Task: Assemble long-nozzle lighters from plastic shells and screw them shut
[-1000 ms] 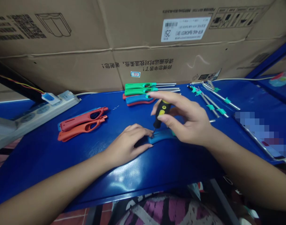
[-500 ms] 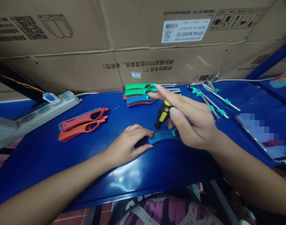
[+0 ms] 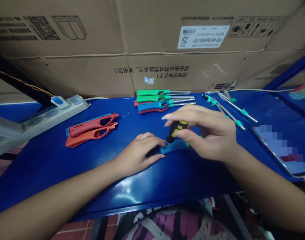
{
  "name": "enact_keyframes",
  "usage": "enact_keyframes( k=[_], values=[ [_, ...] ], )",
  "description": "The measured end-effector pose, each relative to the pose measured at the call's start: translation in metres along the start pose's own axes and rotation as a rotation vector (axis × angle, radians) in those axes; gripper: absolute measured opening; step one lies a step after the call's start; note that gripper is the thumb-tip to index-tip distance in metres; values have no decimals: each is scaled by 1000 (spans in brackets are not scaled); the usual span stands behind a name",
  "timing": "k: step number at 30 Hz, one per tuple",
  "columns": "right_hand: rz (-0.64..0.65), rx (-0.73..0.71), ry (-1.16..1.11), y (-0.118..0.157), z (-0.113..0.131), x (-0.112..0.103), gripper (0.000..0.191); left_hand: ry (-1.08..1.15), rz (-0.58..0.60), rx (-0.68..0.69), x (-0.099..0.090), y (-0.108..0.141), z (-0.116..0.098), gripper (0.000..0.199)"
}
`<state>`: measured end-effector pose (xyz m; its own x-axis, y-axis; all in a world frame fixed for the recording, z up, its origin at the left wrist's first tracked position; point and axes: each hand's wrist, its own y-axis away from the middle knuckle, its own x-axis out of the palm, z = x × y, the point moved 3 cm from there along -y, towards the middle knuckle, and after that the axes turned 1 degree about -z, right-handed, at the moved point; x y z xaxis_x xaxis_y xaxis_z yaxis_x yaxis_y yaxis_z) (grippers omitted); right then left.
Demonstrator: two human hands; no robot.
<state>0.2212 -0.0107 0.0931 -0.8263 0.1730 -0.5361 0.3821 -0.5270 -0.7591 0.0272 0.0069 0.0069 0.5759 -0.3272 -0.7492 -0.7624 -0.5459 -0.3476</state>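
Observation:
My right hand (image 3: 205,133) is closed around the black and yellow handle of a screwdriver (image 3: 178,130). Its tip points down and left at the end of a blue lighter (image 3: 173,147) lying on the table. With thumb and fingers, my left hand (image 3: 142,153) grips the left end of that lighter. The lighter's right part, with a bit of teal, is mostly hidden behind my right hand. Beyond my hands lie long-nosed lighters: green ones (image 3: 149,98) and a blue one (image 3: 152,106) with metal tubes, over red casing.
Red and orange lighter casings (image 3: 92,130) lie at the left beside a power strip (image 3: 42,121). Metal tubes with teal parts (image 3: 234,118) and a phone (image 3: 277,150) are at the right. Small metal bits (image 3: 126,114) lie mid-table. A cardboard box (image 3: 92,73) stands behind.
My right hand has turned, so the screwdriver handle leans further right and sits lower. My left hand stays on the blue lighter. The whole view has shifted slightly.

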Motion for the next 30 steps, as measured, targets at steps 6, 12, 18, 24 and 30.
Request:
enact_keyframes(
  k=[6, 12, 18, 24, 30],
  values=[
    [52, -30, 78, 0, -2, -1, 37, 14, 25, -19, 0, 0, 0, 24],
    [5, -52, 133, -1, -2, -5, 31, 12, 29, -25, -1, -2, 0, 23],
    [59, 47, 26, 0, -5, -2, 37, 18, 28, -22, 0, 0, 0, 24],
    [62, -62, 92, 1, -1, 0, 39, 7, 34, -26, 0, 0, 0, 24],
    [50, -31, 85, 0, 1, -2, 30, -20, -7, 16, 0, 0, 0, 26]
  ],
)
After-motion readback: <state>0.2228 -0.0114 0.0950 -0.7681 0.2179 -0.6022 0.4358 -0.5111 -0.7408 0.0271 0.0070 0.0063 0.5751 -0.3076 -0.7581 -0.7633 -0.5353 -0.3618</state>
